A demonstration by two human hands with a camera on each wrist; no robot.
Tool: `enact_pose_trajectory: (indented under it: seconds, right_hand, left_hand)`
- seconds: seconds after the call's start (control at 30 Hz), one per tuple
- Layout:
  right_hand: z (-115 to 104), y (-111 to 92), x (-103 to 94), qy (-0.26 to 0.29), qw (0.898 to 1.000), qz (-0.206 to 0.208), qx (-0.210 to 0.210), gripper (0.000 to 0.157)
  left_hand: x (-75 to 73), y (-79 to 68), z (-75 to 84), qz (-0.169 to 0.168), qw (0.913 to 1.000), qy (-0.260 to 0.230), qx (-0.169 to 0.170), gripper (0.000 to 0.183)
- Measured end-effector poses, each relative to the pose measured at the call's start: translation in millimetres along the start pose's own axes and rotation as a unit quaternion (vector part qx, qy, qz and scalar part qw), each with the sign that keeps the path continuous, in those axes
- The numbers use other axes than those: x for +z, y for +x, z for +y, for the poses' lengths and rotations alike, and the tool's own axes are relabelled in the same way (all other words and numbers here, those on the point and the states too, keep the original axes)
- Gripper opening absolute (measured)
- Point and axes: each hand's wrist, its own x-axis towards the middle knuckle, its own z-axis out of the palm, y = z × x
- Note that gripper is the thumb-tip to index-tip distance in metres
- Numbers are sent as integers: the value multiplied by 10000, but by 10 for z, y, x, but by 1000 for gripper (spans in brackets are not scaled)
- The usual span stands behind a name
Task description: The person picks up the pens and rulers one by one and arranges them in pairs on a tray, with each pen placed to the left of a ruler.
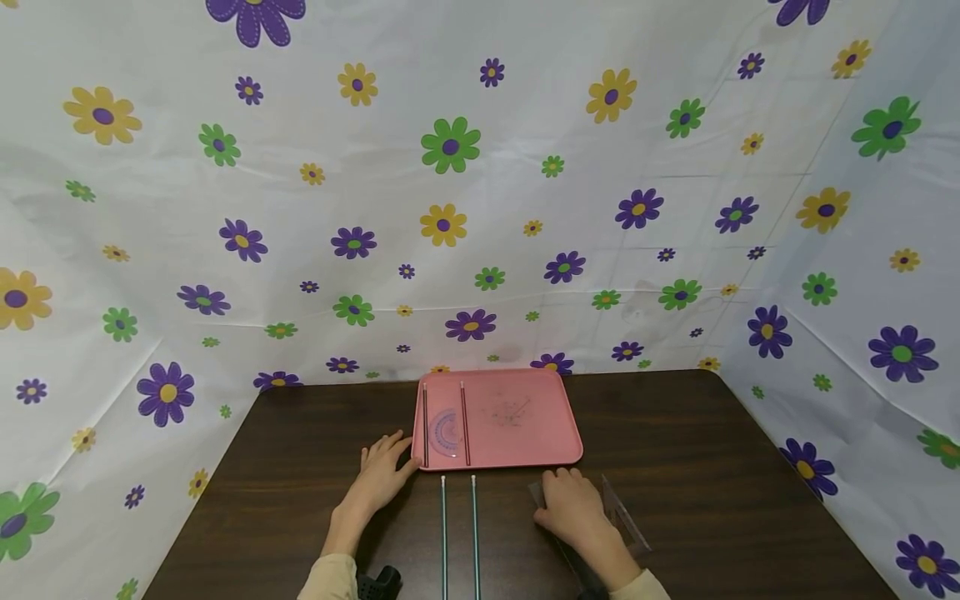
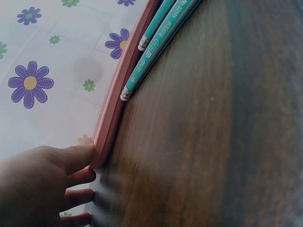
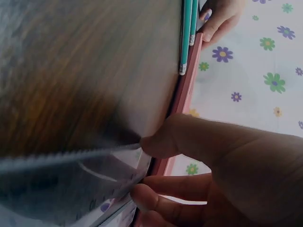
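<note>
My left hand (image 1: 381, 473) rests at the near left corner of a pink tray (image 1: 525, 425), its thumb touching the rim and its fingers extended beside it. My right hand (image 1: 576, 507), just in front of the tray's right part, pinches a clear ruler (image 3: 71, 182) between thumb and fingers. The ruler's marked edge shows in the right wrist view. Right of that hand lies a clear set square (image 1: 628, 521), partly hidden by it. Two green pencils (image 1: 444, 533) with white erasers lie side by side between the hands, eraser ends toward the tray.
Inside the tray's left part are a dark pencil (image 1: 426, 425), a clear protractor (image 1: 444, 433) and a dark red pencil (image 1: 466, 425). Dark wooden table (image 1: 720, 500) extends on both sides. A flowered cloth (image 1: 390, 183) hangs behind and beside the table.
</note>
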Motion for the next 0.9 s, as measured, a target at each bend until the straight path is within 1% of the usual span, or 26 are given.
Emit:
enact_pose_trajectory:
  seconds: [0.23, 0.33, 0.43, 0.5, 0.57, 0.77, 0.9]
  right_hand:
    - [-52, -48, -27, 168, 9998, 25, 89, 41]
    - [-85, -78, -37, 191, 9997, 75, 101, 34]
    - [-115, -88, -36, 121, 9995, 280, 58, 26]
    - [-130, -83, -30, 46, 9991, 417, -14, 25]
    - [-139, -69, -19, -2, 9989, 469, -37, 27]
    - [-195, -28, 40, -203, 9994, 271, 114, 39]
    - [-231, -24, 68, -420, 9985, 319, 129, 41]
  left_hand:
    - [2, 3, 11, -14, 10000, -39, 4, 51]
    - [-6, 0, 18, -12, 10000, -58, 13, 51]
    - [-18, -2, 25, -13, 10000, -74, 3, 51]
    - [-25, -1, 29, 7, 10000, -80, 20, 51]
    - [-24, 1, 26, -5, 10000, -65, 22, 51]
    - [-17, 3, 13, 0, 10000, -56, 38, 51]
    - [-14, 2, 9, 24, 10000, -67, 59, 51]
